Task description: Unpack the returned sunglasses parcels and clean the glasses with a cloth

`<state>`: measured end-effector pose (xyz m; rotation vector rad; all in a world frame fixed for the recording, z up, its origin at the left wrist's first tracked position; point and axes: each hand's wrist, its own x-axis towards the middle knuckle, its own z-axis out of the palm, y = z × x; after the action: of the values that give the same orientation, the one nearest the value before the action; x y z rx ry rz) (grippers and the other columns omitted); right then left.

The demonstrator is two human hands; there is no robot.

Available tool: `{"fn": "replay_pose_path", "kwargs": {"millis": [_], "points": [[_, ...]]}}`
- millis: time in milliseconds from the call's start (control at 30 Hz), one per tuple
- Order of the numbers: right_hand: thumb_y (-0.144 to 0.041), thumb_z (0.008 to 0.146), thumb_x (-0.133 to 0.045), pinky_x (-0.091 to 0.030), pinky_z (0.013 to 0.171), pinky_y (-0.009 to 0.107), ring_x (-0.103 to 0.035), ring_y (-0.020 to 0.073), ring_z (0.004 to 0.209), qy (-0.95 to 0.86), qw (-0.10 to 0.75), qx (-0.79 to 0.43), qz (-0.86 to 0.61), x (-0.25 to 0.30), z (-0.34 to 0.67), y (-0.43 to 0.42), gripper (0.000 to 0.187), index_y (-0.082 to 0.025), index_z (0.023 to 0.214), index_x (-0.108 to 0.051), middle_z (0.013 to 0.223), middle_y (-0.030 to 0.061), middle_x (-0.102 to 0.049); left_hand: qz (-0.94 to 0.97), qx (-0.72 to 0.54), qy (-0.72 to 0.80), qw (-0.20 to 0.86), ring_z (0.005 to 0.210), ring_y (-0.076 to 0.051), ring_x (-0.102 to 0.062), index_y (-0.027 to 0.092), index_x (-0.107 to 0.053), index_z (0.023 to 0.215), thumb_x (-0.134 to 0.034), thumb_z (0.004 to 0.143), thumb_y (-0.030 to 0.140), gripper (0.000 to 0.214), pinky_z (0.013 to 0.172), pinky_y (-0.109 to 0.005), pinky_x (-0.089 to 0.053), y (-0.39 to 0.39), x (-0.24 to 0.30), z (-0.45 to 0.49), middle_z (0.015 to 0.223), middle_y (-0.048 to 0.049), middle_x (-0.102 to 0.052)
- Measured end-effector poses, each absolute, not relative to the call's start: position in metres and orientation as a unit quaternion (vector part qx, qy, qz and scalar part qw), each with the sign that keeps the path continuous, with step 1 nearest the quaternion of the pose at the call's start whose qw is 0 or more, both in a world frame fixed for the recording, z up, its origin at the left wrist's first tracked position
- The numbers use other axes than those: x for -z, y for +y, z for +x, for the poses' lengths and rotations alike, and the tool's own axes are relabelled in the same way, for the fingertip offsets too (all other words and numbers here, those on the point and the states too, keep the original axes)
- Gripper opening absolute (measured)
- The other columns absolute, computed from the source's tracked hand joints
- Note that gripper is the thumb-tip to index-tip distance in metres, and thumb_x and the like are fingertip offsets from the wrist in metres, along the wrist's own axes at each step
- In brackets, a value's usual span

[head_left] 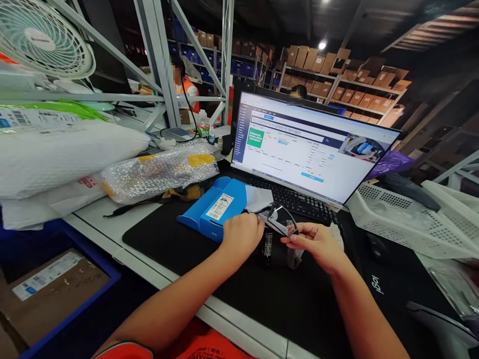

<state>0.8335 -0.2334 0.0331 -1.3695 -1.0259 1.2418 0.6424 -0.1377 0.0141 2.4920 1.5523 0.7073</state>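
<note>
A pair of dark-framed glasses [277,227] is held between my two hands above the black desk mat [164,249]. My left hand [242,233] is closed at the left end of the frame, its fingertips partly hidden by the back of the hand. Thumb and fingers of my right hand [316,243] pinch the right end. Just behind my left hand lies an opened blue box [200,212], its white label printed with a picture of glasses. White wrapping [258,198] sticks out at the box's right end. Under the glasses is some clear plastic [268,245].
A monitor [284,144] and black keyboard [299,199] stand behind my hands. Bubble-wrapped goods [160,172] and white packages [67,154] are piled left. White perforated baskets [396,219], a mouse [376,247] and a grey device [441,324] are right. Another person [187,89] is beyond the rack.
</note>
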Motion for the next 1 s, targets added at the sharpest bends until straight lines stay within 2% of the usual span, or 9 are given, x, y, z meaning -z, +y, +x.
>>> {"fn": "replay_pose_path", "kwargs": {"millis": [100, 233, 400, 500, 633, 700, 800, 933, 1000], "points": [[-0.045, 0.066, -0.091, -0.063, 0.086, 0.036, -0.077, 0.0279, 0.095, -0.454, 0.479, -0.499, -0.562, -0.031, 0.829, -0.232, 0.037, -0.020, 0.091, -0.080, 0.094, 0.0082, -0.080, 0.833, -0.280, 0.475, 0.032, 0.058, -0.024, -0.065, 0.016, -0.066, 0.068, -0.047, 0.094, 0.024, 0.033, 0.053, -0.031, -0.033, -0.141, -0.006, 0.641, 0.065, -0.0114, -0.068], [-0.049, 0.071, -0.086, -0.061, 0.090, 0.043, -0.076, 0.0295, 0.094, -0.509, 0.505, -0.401, -0.570, -0.028, 0.820, -0.229, 0.027, -0.024, 0.083, -0.081, 0.095, 0.0066, -0.080, 0.867, -0.354, 0.349, -0.021, 0.058, -0.018, -0.061, 0.019, -0.058, 0.066, -0.042, 0.097, 0.021, 0.035, 0.055, -0.030, -0.035, -0.147, 0.007, 0.636, 0.063, -0.0057, -0.064], [-0.029, 0.085, -0.073, -0.061, 0.089, 0.042, -0.076, 0.0265, 0.096, -0.613, 0.502, -0.217, -0.570, -0.028, 0.818, -0.232, 0.008, -0.026, 0.086, -0.081, 0.098, 0.0043, -0.080, 0.860, -0.442, 0.238, -0.085, 0.054, -0.016, -0.052, 0.021, -0.052, 0.066, -0.038, 0.099, 0.015, 0.037, 0.055, -0.031, -0.033, -0.151, 0.015, 0.616, 0.059, -0.0033, -0.056], [-0.018, 0.090, -0.067, -0.064, 0.085, 0.035, -0.077, 0.0224, 0.094, -0.681, 0.488, -0.085, -0.539, -0.026, 0.814, -0.237, 0.015, -0.024, 0.094, -0.079, 0.101, 0.0054, -0.080, 0.842, -0.478, 0.228, -0.105, 0.052, -0.016, -0.046, 0.020, -0.052, 0.069, -0.044, 0.097, 0.011, 0.031, 0.053, -0.033, -0.030, -0.151, 0.006, 0.599, 0.057, -0.0014, -0.052], [-0.007, 0.093, -0.058, -0.064, 0.088, 0.033, -0.075, 0.0217, 0.104, -0.767, 0.431, 0.041, -0.474, -0.025, 0.806, -0.246, 0.026, -0.018, 0.112, -0.073, 0.118, 0.0137, -0.076, 0.841, -0.477, 0.186, -0.176, 0.052, -0.018, -0.042, 0.021, -0.049, 0.066, -0.050, 0.092, 0.010, 0.029, 0.052, -0.035, -0.027, -0.153, -0.019, 0.580, 0.055, -0.0010, -0.049], [-0.006, 0.093, -0.058, -0.064, 0.088, 0.032, -0.075, 0.0215, 0.104, -0.774, 0.427, 0.065, -0.463, -0.028, 0.802, -0.249, 0.027, -0.017, 0.114, -0.072, 0.118, 0.0148, -0.076, 0.857, -0.447, 0.151, -0.206, 0.052, -0.018, -0.043, 0.021, -0.049, 0.064, -0.053, 0.090, 0.010, 0.028, 0.052, -0.035, -0.027, -0.155, -0.032, 0.573, 0.054, -0.0006, -0.050], [-0.007, 0.093, -0.061, -0.064, 0.086, 0.029, -0.076, 0.0194, 0.099, -0.744, 0.470, 0.055, -0.472, -0.032, 0.801, -0.249, 0.024, -0.019, 0.109, -0.074, 0.112, 0.0120, -0.078, 0.877, -0.410, 0.127, -0.215, 0.050, -0.018, -0.044, 0.020, -0.051, 0.066, -0.055, 0.090, 0.011, 0.026, 0.051, -0.035, -0.028, -0.160, -0.044, 0.570, 0.053, 0.0003, -0.051], [-0.010, 0.092, -0.063, -0.064, 0.086, 0.030, -0.077, 0.0200, 0.096, -0.688, 0.523, 0.009, -0.503, -0.035, 0.801, -0.248, 0.023, -0.023, 0.101, -0.079, 0.107, 0.0073, -0.079, 0.878, -0.417, 0.139, -0.190, 0.055, -0.018, -0.052, 0.016, -0.059, 0.078, -0.055, 0.091, 0.010, 0.015, 0.052, -0.034, -0.033, -0.167, -0.039, 0.575, 0.063, -0.0029, -0.062], [-0.012, 0.091, -0.064, -0.064, 0.086, 0.033, -0.077, 0.0211, 0.096, -0.659, 0.544, -0.027, -0.518, -0.035, 0.801, -0.249, 0.023, -0.026, 0.100, -0.080, 0.106, 0.0046, -0.080, 0.877, -0.429, 0.140, -0.165, 0.054, -0.018, -0.052, 0.016, -0.059, 0.078, -0.053, 0.092, 0.009, 0.016, 0.052, -0.034, -0.034, -0.169, -0.031, 0.581, 0.063, -0.0039, -0.062]]}}
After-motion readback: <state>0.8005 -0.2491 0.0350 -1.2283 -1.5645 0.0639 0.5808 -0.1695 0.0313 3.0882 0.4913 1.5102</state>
